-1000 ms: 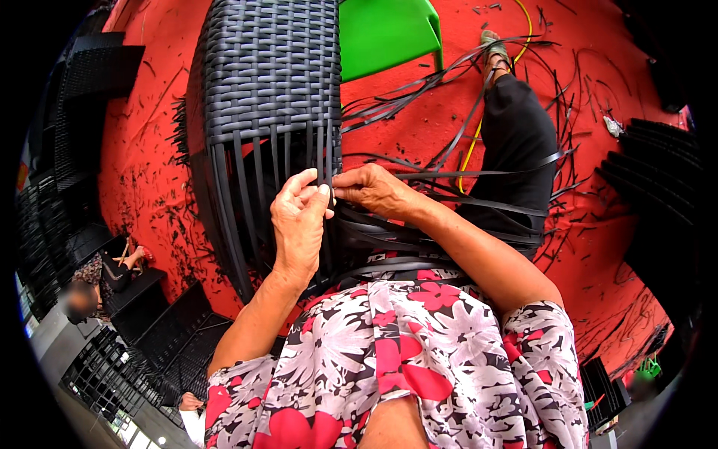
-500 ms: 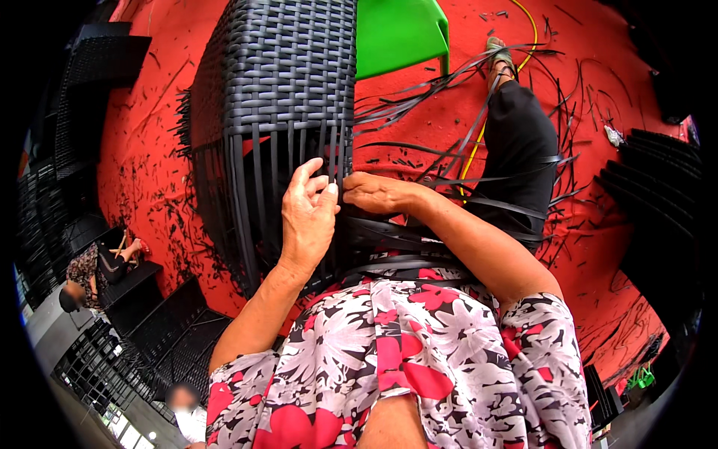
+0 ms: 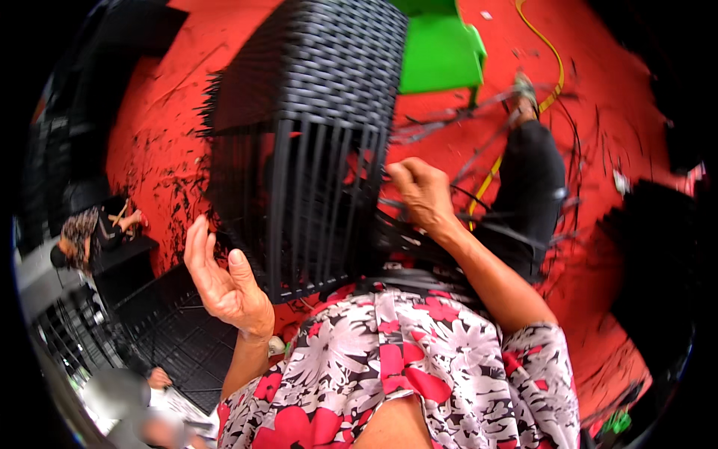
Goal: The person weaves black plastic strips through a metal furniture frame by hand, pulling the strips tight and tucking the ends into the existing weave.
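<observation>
A black wicker furniture piece [image 3: 340,67] stands before me. Its upper part is tightly woven, while bare lengthwise strips [image 3: 318,187] run down its near part. My left hand [image 3: 228,284] is lifted off its left side, open, thumb apart from the fingers, holding nothing. Beside the right edge of the strips is my right hand [image 3: 424,193], its fingers curled together. Whatever it pinches, if anything, is hidden by blur. Loose black strips [image 3: 490,224] trail from the piece across my outstretched right leg [image 3: 531,172].
A green plastic chair [image 3: 441,56] stands past the piece on the red floor covering [image 3: 168,120], which is littered with black scraps. A yellow hose [image 3: 550,45] winds along the right. Other black woven pieces [image 3: 179,329] and a seated person [image 3: 86,232] are at the left.
My left hand has come off the strips, moving left and down, and opened wider. My right hand has shifted right. The wicker piece appears turned and further right in view.
</observation>
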Demonstrator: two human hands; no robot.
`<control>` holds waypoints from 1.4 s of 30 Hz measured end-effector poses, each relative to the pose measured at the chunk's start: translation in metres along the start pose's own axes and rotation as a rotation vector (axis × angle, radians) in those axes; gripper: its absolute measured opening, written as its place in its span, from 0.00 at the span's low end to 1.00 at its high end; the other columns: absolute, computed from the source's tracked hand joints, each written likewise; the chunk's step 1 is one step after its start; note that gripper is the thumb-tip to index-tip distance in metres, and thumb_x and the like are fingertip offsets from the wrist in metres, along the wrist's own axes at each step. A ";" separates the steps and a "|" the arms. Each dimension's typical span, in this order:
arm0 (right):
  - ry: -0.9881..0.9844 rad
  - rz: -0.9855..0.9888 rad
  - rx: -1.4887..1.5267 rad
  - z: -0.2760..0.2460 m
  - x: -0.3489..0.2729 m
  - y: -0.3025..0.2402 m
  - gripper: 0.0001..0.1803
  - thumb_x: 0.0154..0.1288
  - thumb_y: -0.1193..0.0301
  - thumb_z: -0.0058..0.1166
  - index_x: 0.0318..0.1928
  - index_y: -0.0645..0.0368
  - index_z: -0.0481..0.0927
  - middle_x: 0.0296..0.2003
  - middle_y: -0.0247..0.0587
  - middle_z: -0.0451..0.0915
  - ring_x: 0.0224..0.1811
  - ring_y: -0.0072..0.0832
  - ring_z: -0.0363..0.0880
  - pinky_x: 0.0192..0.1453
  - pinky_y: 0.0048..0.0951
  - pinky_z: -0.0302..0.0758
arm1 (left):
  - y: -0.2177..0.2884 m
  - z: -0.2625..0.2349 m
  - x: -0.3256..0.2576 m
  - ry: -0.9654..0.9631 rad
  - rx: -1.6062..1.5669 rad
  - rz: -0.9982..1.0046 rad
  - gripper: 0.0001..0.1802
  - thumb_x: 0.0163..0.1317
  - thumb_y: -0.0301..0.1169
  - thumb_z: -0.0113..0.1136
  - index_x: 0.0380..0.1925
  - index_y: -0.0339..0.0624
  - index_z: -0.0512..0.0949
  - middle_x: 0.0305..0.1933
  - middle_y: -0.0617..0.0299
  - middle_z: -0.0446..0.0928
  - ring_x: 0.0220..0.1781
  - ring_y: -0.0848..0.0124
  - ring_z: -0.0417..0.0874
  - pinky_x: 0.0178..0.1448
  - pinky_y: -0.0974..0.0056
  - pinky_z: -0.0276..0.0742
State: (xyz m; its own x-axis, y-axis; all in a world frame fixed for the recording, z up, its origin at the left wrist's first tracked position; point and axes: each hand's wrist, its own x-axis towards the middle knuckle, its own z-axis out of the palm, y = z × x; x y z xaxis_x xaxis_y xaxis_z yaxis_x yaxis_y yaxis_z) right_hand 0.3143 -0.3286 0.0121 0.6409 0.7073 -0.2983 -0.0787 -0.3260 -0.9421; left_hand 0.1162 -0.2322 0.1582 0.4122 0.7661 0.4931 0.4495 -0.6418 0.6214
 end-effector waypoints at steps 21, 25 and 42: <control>-0.396 0.486 0.564 0.018 0.071 -0.012 0.28 0.70 0.47 0.30 0.54 0.54 0.70 0.45 0.40 0.79 0.43 0.35 0.79 0.48 0.47 0.75 | -0.093 0.009 -0.062 0.404 -1.062 -1.323 0.23 0.51 0.47 0.66 0.36 0.41 0.73 0.40 0.56 0.76 0.42 0.62 0.79 0.47 0.58 0.76; -0.509 0.433 0.571 0.031 0.075 -0.044 0.25 0.71 0.51 0.35 0.50 0.59 0.72 0.41 0.42 0.80 0.39 0.37 0.80 0.46 0.45 0.76 | -0.103 -0.019 -0.035 0.510 -1.158 -1.297 0.20 0.56 0.44 0.60 0.33 0.36 0.72 0.38 0.51 0.76 0.41 0.60 0.81 0.42 0.52 0.81; -0.721 0.156 0.619 0.046 0.041 -0.129 0.22 0.66 0.56 0.48 0.47 0.64 0.72 0.37 0.46 0.81 0.34 0.36 0.83 0.38 0.37 0.79 | -0.097 -0.092 -0.012 0.377 -1.452 -1.053 0.23 0.63 0.43 0.43 0.44 0.33 0.74 0.40 0.40 0.76 0.39 0.47 0.77 0.46 0.46 0.74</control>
State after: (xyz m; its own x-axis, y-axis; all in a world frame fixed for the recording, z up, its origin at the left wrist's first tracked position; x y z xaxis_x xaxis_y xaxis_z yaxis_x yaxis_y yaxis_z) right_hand 0.3158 -0.2289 0.1139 -0.0182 0.9668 -0.2549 -0.6447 -0.2062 -0.7361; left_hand -0.0047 -0.1757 0.1479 0.1735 0.8820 -0.4381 -0.6726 0.4310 0.6015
